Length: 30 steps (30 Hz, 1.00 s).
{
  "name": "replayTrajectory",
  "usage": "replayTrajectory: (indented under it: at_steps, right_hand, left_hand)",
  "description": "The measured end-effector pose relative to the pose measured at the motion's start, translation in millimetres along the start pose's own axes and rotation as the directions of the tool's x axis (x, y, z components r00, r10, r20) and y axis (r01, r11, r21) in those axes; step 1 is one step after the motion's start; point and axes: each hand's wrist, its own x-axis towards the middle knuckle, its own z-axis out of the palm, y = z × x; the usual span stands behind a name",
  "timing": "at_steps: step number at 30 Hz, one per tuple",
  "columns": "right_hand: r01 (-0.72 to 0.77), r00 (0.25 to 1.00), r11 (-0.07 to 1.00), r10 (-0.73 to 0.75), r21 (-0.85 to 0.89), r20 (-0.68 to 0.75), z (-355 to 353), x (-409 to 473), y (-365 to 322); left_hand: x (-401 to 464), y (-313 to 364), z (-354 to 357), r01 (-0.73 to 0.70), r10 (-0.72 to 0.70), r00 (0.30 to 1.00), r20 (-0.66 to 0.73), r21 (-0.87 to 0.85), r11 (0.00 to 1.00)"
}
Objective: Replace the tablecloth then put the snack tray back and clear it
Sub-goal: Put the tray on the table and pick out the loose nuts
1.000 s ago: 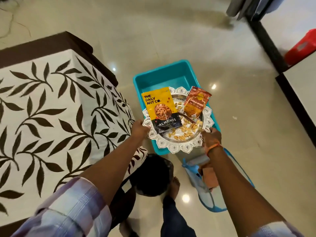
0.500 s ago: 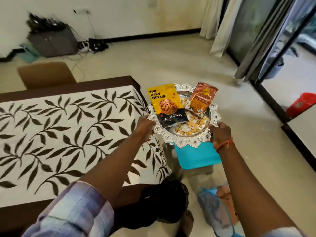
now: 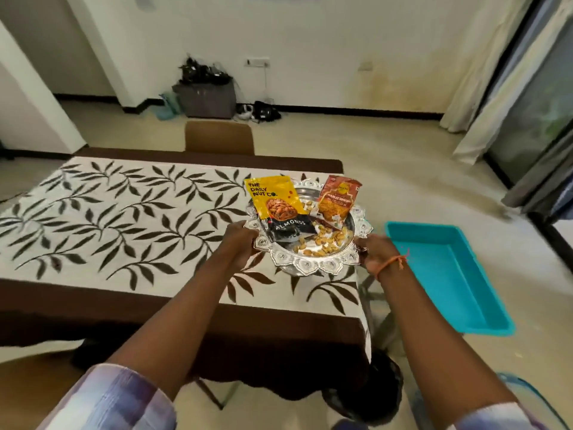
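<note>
A round silver snack tray [image 3: 305,265] with a scalloped rim hangs above the right end of the table. My left hand [image 3: 240,240] grips its left rim and my right hand [image 3: 373,251] grips its right rim. On the tray lie a yellow almonds packet [image 3: 276,203], an orange-red snack packet [image 3: 338,198] and several loose nuts [image 3: 322,242]. A white tablecloth [image 3: 124,218] with dark leaf prints covers the dark brown table [image 3: 217,330].
A teal plastic bin [image 3: 446,274] sits on the floor to the right of the table. A brown chair [image 3: 218,138] stands at the table's far side. A dark round object [image 3: 372,395] lies on the floor by the table's near right corner. Curtains and glass doors line the right.
Both hands have lifted the tray from over the teal bin and carried it left, over the table's right end. The view has risen from the floor to the room.
</note>
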Motion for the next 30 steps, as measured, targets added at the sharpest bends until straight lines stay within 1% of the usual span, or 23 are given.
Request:
replayTrajectory:
  at_steps: [3, 6, 10, 13, 16, 20, 25, 30]
  right_hand:
    - [-0.051, 0.993, 0.998, 0.054, -0.024, 0.107, 56.7, 3.0, 13.0]
    - [-0.085, 0.975, 0.995, 0.094, -0.051, 0.203, 108.1, 15.1, 25.9]
    - [-0.1, 0.945, 0.99, 0.126, -0.101, 0.302, 181.9, 49.7, 43.8]
    - [-0.159, 0.92, 0.977, 0.198, -0.141, 0.337, 241.2, 66.4, 51.1]
    - [-0.185, 0.913, 0.974, 0.221, -0.135, 0.344, 289.7, 70.0, 52.8]
    - [-0.211, 0.906, 0.969, 0.243, -0.128, 0.347, 342.7, 79.2, 55.0]
    - [-0.144, 0.918, 0.982, 0.179, -0.122, 0.353, 389.1, 81.9, 62.3]
    - [-0.09, 0.941, 0.988, 0.126, -0.128, 0.314, 420.5, 76.6, 84.6]
  left_hand:
    - [5.8, 2.7, -59.1, -0.006, 0.008, 0.997, -0.081, 0.028, 1.0]
    - [19.3, 3.9, -108.1, -0.011, 0.008, 0.991, -0.132, -0.022, 1.0]
    - [45.7, 14.1, -163.8, 0.024, -0.033, 0.978, -0.208, -0.044, 0.999]
    - [72.4, 29.3, -201.2, 0.069, -0.075, 0.948, -0.309, -0.029, 0.997]
    - [100.6, 42.4, -235.2, 0.104, -0.098, 0.926, -0.365, -0.004, 0.995]
    - [137.6, 52.2, -276.0, 0.104, -0.103, 0.917, -0.386, -0.019, 0.994]
    - [175.1, 53.9, -321.6, 0.129, -0.139, 0.924, -0.355, -0.05, 0.99]
    - [193.5, 55.8, -359.1, 0.144, -0.159, 0.942, -0.297, -0.071, 0.987]
